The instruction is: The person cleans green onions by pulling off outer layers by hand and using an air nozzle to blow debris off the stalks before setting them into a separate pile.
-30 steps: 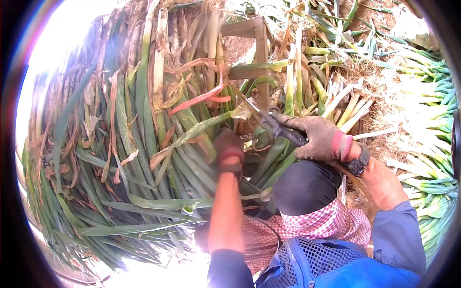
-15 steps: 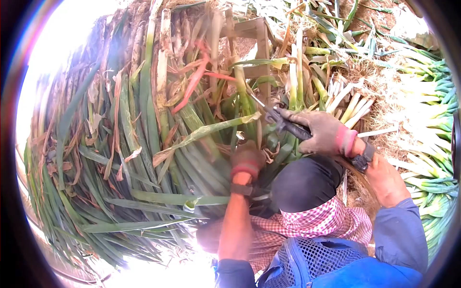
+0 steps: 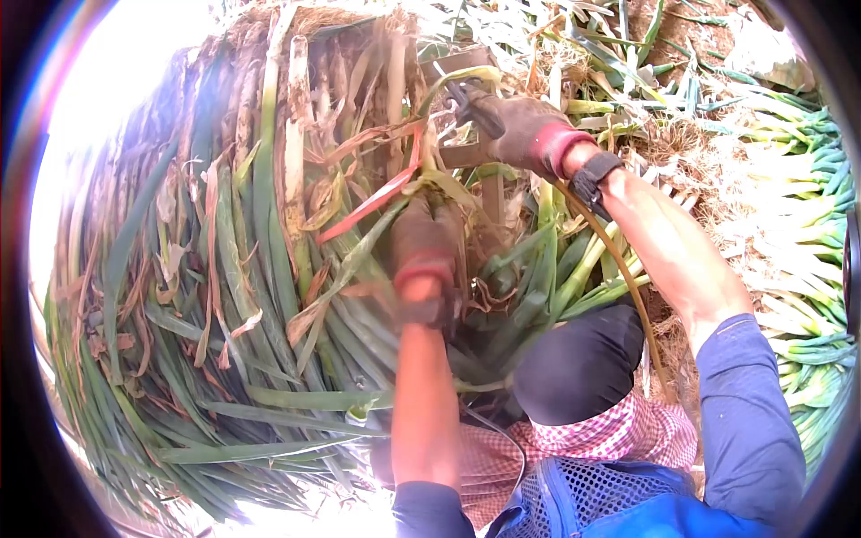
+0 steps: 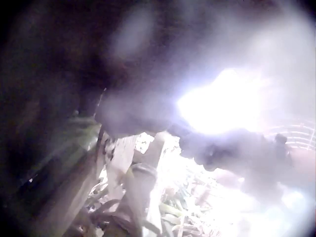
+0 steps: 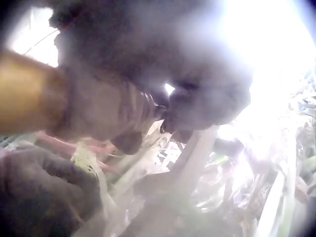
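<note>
The left of the scene is filled by a big leek heap [image 3: 269, 233], on which many dry leaves can be seen. Along the right, rows of paler leeks [image 3: 807, 269] are laid out; these are judged to be finished. From the heap's bulk, much appears to be left. At the far middle a wooden frame [image 3: 453, 61] is partly hidden. A leek [image 3: 429, 160], stripping of which seems under way but incomplete, is held between heap and frame, its lower part clasped by the curled left hand [image 3: 424, 238]. A dark tool [image 3: 484, 117] is gripped by the right hand [image 3: 531, 133], farther off and to the right. Beside the leek, a red strip [image 3: 381, 202] is seen. Over the tool a yellowish leaf [image 3: 462, 75] is arched; whether it is pinched cannot be told.
</note>
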Tool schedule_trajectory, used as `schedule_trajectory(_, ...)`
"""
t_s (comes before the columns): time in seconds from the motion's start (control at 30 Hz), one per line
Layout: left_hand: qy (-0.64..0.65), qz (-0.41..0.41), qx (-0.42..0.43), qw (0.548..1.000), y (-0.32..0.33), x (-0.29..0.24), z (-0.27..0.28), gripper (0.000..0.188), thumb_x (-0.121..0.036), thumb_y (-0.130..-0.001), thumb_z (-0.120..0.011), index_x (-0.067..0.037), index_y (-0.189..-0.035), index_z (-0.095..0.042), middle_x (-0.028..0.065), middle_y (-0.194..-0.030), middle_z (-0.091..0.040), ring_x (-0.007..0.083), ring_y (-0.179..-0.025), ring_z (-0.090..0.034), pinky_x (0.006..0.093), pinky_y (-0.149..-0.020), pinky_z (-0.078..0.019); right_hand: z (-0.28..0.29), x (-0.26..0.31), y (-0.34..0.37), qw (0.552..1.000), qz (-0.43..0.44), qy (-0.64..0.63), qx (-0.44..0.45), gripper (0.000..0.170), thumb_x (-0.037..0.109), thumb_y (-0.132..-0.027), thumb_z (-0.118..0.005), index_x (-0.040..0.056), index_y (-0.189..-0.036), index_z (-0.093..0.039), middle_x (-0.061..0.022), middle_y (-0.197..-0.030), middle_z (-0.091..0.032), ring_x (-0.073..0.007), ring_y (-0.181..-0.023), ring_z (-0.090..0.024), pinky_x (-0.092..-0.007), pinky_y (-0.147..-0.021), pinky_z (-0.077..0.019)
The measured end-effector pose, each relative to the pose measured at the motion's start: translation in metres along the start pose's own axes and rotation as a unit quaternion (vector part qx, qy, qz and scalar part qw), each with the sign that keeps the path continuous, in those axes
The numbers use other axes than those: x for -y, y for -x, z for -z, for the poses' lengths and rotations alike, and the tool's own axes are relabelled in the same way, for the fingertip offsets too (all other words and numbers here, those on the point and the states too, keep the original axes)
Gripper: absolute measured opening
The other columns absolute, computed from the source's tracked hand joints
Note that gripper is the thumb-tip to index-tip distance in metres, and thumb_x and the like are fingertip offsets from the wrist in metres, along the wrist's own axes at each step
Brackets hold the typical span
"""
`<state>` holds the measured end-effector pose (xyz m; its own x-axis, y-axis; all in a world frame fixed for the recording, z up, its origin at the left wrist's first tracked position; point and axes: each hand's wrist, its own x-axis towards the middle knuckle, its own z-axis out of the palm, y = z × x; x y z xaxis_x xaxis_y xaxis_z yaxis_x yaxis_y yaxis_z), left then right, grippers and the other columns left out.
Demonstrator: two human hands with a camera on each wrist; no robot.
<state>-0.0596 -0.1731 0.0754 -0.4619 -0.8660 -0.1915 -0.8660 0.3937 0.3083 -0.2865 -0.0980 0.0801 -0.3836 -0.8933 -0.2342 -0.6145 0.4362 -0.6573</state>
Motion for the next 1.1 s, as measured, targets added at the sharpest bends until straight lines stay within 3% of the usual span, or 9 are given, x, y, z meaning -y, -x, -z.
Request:
schedule_trajectory(0.1, -0.077, 0.008, 0.02, 0.997, -0.016, 0.0, -0.009, 0.044, -0.033, -0.104, -0.068, -0.01, -0.142, -0.07, 0.0209, -0.132, -0.076, 0.0442, -0.116, -0.074, 0.0521, -0.102, -0.0578, 0.001, 0.005, 0.007, 0.995, -0.046, -0.065, 0.063, 0.071, 0.008, -0.086, -0.065, 0.0248, -0.155, -0.059, -0.0238, -0.115, -0.078, -0.0399, -0.104, -0.078, -0.05, -0.09, -0.0611)
schedule_trajectory(0.27, 0.011, -0.114, -0.08, 0.99, -0.082, 0.095, -0.081, 0.046, -0.037, -0.102, -0.074, -0.011, -0.14, -0.071, 0.0164, -0.134, -0.076, 0.0338, -0.115, -0.074, 0.046, -0.101, -0.0577, -0.03, 0.005, 0.081, 0.993, 0.011, -0.062, 0.097, 0.075, 0.018, -0.085, -0.071, 0.024, -0.158, -0.056, -0.022, -0.104, -0.077, -0.0393, -0.104, -0.077, -0.0508, -0.09, -0.0607)
schedule_trajectory(0.33, -0.014, -0.125, 0.071, 0.99, -0.113, 0.126, -0.099, 0.045, -0.037, -0.103, -0.073, -0.01, -0.139, -0.071, 0.015, -0.134, -0.076, 0.032, -0.115, -0.074, 0.0448, -0.1, -0.0577, -0.044, 0.003, 0.094, 0.997, 0.018, -0.031, 0.071, 0.077, 0.018, -0.085, -0.071, 0.0252, -0.16, -0.054, -0.0226, -0.105, -0.077, -0.0409, -0.105, -0.077, -0.0521, -0.093, -0.0601)
schedule_trajectory(0.43, 0.021, -0.055, 0.193, 0.979, -0.07, 0.066, -0.054, 0.046, -0.045, -0.102, -0.076, -0.017, -0.139, -0.077, 0.0065, -0.141, -0.073, 0.0163, -0.122, -0.065, 0.0377, -0.108, -0.0532, -0.027, 0.015, 0.075, 0.998, -0.016, -0.027, 0.051, 0.08, 0.018, -0.085, -0.071, 0.0256, -0.163, -0.052, -0.023, -0.109, -0.077, -0.0421, -0.107, -0.076, -0.053, -0.095, -0.0594)
schedule_trajectory(0.57, 0.101, 0.0, 0.193, 0.976, -0.064, 0.116, -0.1, 0.045, -0.046, -0.11, -0.059, -0.018, -0.143, -0.074, 0.0067, -0.142, -0.074, 0.0236, -0.124, -0.069, 0.0382, -0.107, -0.0541, -0.016, 0.008, 0.026, 1.0, -0.009, -0.005, 0.008, 0.068, 0.018, -0.087, -0.07, 0.0159, -0.154, -0.058, -0.0232, -0.114, -0.078, -0.0423, -0.109, -0.076, -0.0525, -0.096, -0.0594)
schedule_trajectory(0.67, 0.12, 0.025, 0.194, 0.973, -0.052, 0.113, -0.102, 0.046, -0.045, -0.107, -0.063, -0.015, -0.14, -0.074, 0.0094, -0.139, -0.075, 0.0257, -0.121, -0.07, 0.0395, -0.105, -0.0548, -0.022, -0.001, -0.012, 0.999, 0.0, -0.037, -0.008, 0.061, 0.017, -0.087, -0.069, 0.0121, -0.147, -0.061, -0.0232, -0.115, -0.078, -0.0422, -0.111, -0.076, -0.0511, -0.097, -0.0596)
schedule_trajectory(0.77, 0.12, 0.033, 0.189, 0.974, -0.043, 0.104, -0.095, 0.047, -0.044, -0.104, -0.066, -0.012, -0.137, -0.075, 0.0122, -0.135, -0.076, 0.0278, -0.119, -0.071, 0.0408, -0.103, -0.0555, -0.02, 0.0, -0.024, 1.0, -0.015, 0.025, 0.0, 0.058, 0.018, -0.093, -0.07, 0.0225, -0.15, -0.061, -0.0237, -0.121, -0.077, -0.0433, -0.118, -0.073, -0.0511, -0.1, -0.0573)
schedule_trajectory(0.83, 0.124, 0.035, 0.186, 0.974, -0.039, 0.098, -0.093, 0.047, -0.043, -0.102, -0.068, -0.01, -0.135, -0.075, 0.014, -0.132, -0.076, 0.0292, -0.117, -0.072, 0.0417, -0.101, -0.056, -0.021, -0.002, -0.017, 1.0, -0.003, 0.018, 0.005, 0.058, 0.017, -0.088, -0.068, 0.015, -0.147, -0.063, -0.0226, -0.118, -0.078, -0.0424, -0.112, -0.076, -0.051, -0.096, -0.0597)
schedule_trajectory(1.1, 0.172, 0.024, 0.153, 0.973, -0.009, 0.069, -0.065, 0.051, -0.04, -0.093, -0.077, -0.002, -0.127, -0.077, 0.0213, -0.123, -0.079, 0.0349, -0.109, -0.075, 0.0451, -0.096, -0.0579, -0.027, -0.009, 0.079, 0.995, 0.035, -0.083, 0.04, 0.077, 0.018, -0.082, -0.072, 0.024, -0.158, -0.057, -0.0224, -0.112, -0.077, -0.0428, -0.105, -0.076, -0.0517, -0.09, -0.0604)
